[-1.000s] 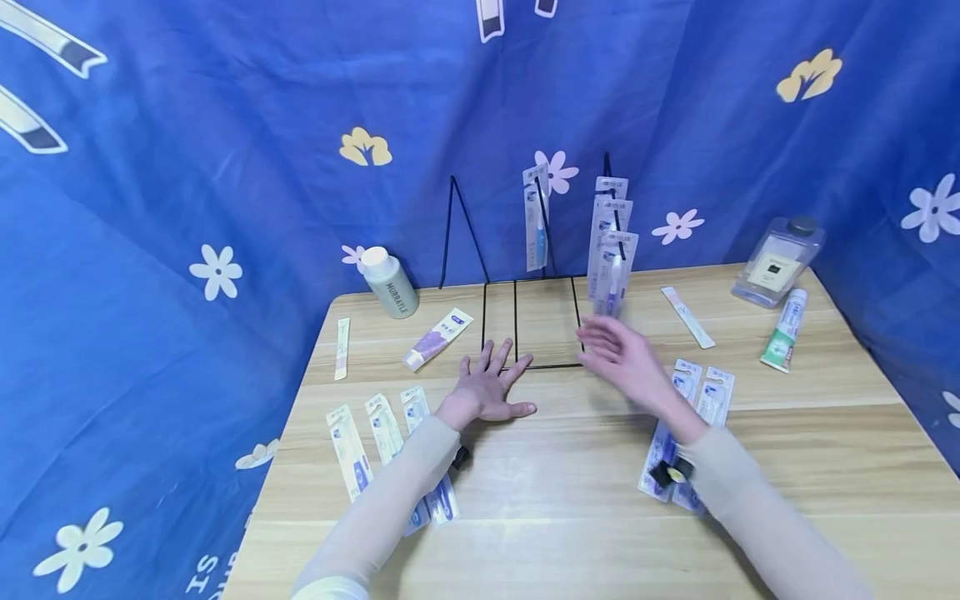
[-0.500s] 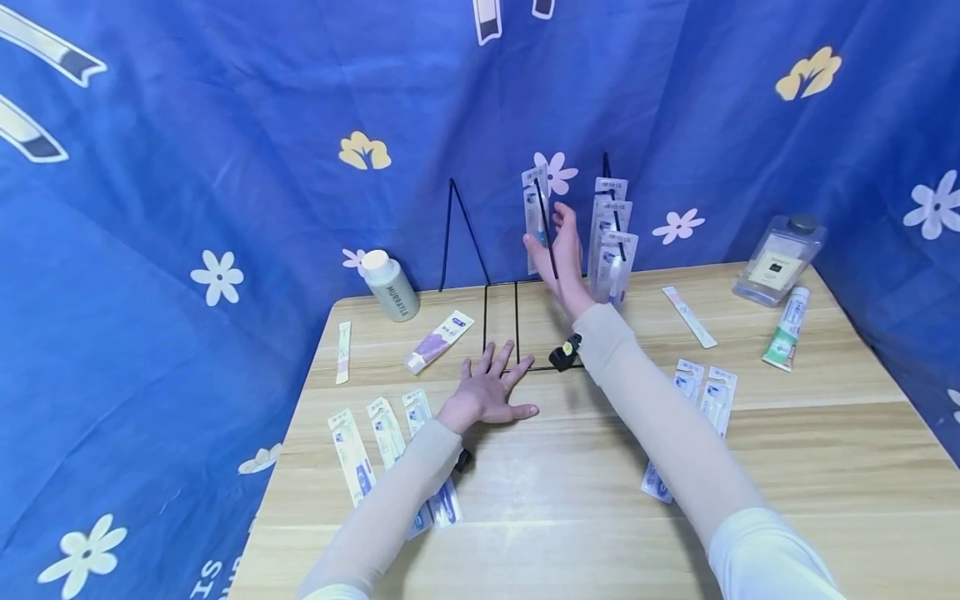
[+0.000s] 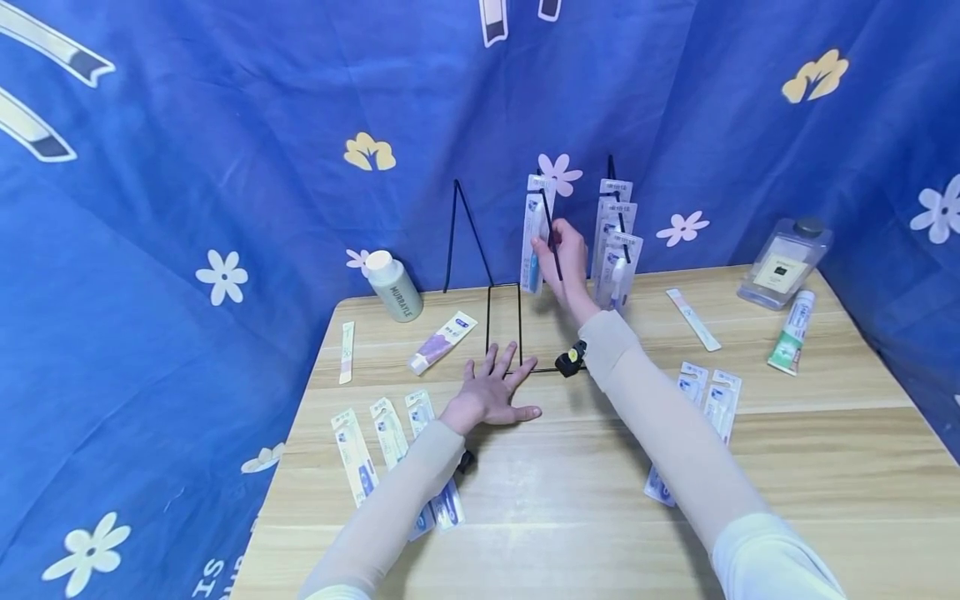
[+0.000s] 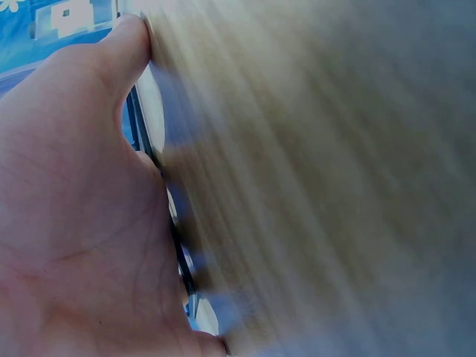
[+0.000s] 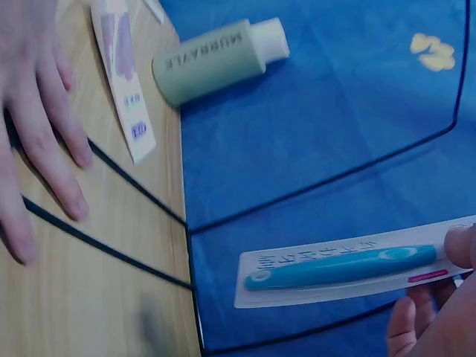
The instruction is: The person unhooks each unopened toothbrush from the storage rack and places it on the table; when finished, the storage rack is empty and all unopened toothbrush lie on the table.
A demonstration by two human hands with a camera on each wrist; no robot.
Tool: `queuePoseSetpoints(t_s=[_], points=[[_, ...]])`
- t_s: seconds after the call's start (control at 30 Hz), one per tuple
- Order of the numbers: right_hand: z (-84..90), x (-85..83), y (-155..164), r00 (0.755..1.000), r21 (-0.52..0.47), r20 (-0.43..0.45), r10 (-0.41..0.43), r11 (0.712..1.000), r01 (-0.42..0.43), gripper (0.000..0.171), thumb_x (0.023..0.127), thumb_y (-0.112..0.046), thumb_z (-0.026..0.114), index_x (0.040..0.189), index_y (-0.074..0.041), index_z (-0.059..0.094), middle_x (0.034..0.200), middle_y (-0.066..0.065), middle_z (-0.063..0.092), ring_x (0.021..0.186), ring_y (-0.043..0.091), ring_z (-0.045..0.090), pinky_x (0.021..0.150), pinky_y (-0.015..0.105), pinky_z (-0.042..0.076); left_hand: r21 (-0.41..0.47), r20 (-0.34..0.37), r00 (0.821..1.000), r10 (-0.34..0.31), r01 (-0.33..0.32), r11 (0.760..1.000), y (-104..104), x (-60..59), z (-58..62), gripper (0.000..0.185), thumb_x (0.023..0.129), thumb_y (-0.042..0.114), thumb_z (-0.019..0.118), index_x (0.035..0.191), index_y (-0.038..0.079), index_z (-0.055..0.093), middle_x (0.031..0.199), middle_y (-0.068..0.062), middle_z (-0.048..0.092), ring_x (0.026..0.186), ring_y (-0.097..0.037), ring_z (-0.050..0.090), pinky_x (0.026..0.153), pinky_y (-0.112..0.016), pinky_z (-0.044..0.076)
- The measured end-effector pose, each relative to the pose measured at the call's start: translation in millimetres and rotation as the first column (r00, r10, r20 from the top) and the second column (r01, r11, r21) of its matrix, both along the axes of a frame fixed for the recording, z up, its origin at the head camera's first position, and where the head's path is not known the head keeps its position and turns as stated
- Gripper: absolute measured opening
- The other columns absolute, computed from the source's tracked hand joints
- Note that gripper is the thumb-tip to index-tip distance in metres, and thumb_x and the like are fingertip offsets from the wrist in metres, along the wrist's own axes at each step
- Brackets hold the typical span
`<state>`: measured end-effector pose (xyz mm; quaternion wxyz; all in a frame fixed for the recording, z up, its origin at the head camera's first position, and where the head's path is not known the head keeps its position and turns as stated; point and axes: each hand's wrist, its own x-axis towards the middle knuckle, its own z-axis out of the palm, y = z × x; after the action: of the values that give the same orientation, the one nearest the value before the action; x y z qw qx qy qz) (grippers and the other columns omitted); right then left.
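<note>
A blue curtain (image 3: 285, 167) printed with flowers backs a wood-grained table (image 3: 600, 533), both lying beyond and below the grip. The right hand (image 3: 567, 258) pinches a toothbrush pack (image 5: 349, 271) with a teal handle, thumb on one face and fingers on the other; the pack stands roughly upright at the middle hook of a black wire rack (image 5: 320, 182), though whether its slot sits on the wire cannot be told. Below the grip and to its left, the left hand (image 3: 491, 396) lies flat with fingers spread, across the rack's front base wire. Should the pinch loosen with the slot off the hook, the pack would probably drop; a sideways knock of the right wrist could unsettle the hanging packs (image 3: 617, 267) just right of the grip, and a hard pull on the hook might tip the light frame if the left hand lifted. Of the lettering, "MURRAYLE" reads clearly on the green bottle (image 3: 395, 287) left of the grip, and "IS" on the curtain far to its lower left. The packs bear Chinese characters; print on the purple-and-white tube (image 3: 442, 342) and the clear bottle (image 3: 783, 262) right of the grip is too small to read.
</note>
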<state>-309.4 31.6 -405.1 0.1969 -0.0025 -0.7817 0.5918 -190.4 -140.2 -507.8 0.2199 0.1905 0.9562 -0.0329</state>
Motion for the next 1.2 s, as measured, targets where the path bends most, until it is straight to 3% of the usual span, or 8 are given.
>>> queuePoseSetpoints(t_s=[0.17,0.33,0.53,0.77,0.9,1.03,1.2], points=[[-6.6,25.7,10,0.993,0.011,-0.072,0.091,0.996,-0.09,0.014,0.092,-0.009,0.069,0.092,0.003,0.061,0.074,0.006,0.058,0.066,0.014,0.05,0.06,0.022,0.037,-0.005,0.006,1.0,0.001,-0.001,1.0,1,-0.6,-2.7,0.095,0.086,0.088,0.039,0.16,0.049,-0.007,0.171,0.002,-0.02,0.159,-0.033,-0.013,0.123,-0.069,0.008],[-8.8,52.7,20,0.985,-0.004,-0.103,0.137,0.99,-0.138,0.015,0.091,-0.007,0.069,0.091,0.006,0.061,0.077,0.014,0.064,0.065,0.009,0.054,0.058,0.014,0.043,0.006,0.008,1.0,0.002,-0.002,1.0,1,-1.6,-4.2,0.094,0.086,0.087,0.039,0.16,0.048,-0.005,0.172,0.002,-0.019,0.159,-0.033,-0.012,0.123,-0.069,0.008],[-7.8,91.9,31,0.982,-0.057,0.026,0.188,0.981,-0.186,0.018,0.095,-0.007,0.068,0.107,0.005,0.065,0.102,0.022,0.071,0.085,0.019,0.065,0.073,0.017,0.051,-0.01,0.006,1.0,0.0,0.0,1.0,1,-3.4,-4.8,0.095,0.086,0.089,0.037,0.16,0.048,-0.007,0.171,0.002,-0.02,0.159,-0.033,-0.014,0.123,-0.069,0.009],[-12.8,140.1,44,0.954,-0.113,0.135,0.267,0.961,-0.253,0.035,0.097,-0.007,0.065,0.13,0.002,0.06,0.12,0.021,0.07,0.106,0.031,0.068,0.087,0.033,0.058,-0.001,-0.005,1.0,-0.002,0.002,1.0,-1,-2.6,-3.1,0.094,0.086,0.087,0.038,0.162,0.045,0.001,0.172,0.001,-0.018,0.159,-0.034,-0.012,0.123,-0.07,0.009],[-20.5,169.7,62,0.935,-0.137,0.182,0.304,0.95,-0.282,0.041,0.097,-0.006,0.064,0.137,0.003,0.056,0.128,0.026,0.067,0.113,0.032,0.068,0.093,0.031,0.059,0.004,-0.004,1.0,-0.007,0.007,1.0,-1,-2.0,-3.5,0.094,0.087,0.087,0.038,0.161,0.046,-0.003,0.172,0.0,-0.018,0.159,-0.035,-0.012,0.122,-0.07,0.009],[-30.8,194.1,95,0.93,-0.14,0.229,0.286,0.956,-0.259,0.037,0.098,-0.003,0.063,0.133,0.006,0.058,0.119,0.026,0.07,0.099,0.018,0.073,0.083,0.025,0.061,0.002,-0.01,1.0,-0.013,0.013,1.0,-1,-1.8,-2.7,0.094,0.087,0.086,0.039,0.161,0.046,-0.004,0.172,0.0,-0.018,0.159,-0.035,-0.011,0.123,-0.07,0.009],[-47.9,214.8,158,0.924,-0.152,0.323,0.205,0.975,-0.163,0.018,0.098,-0.005,0.065,0.113,0.002,0.066,0.088,-0.007,0.076,0.073,0.002,0.069,0.066,0.026,0.061,0.009,-0.005,1.0,-0.014,0.014,1.0,1,-2.5,-0.6,0.095,0.087,0.087,0.039,0.161,0.046,-0.004,0.171,0.0,-0.02,0.159,-0.035,-0.012,0.123,-0.07,0.008]])
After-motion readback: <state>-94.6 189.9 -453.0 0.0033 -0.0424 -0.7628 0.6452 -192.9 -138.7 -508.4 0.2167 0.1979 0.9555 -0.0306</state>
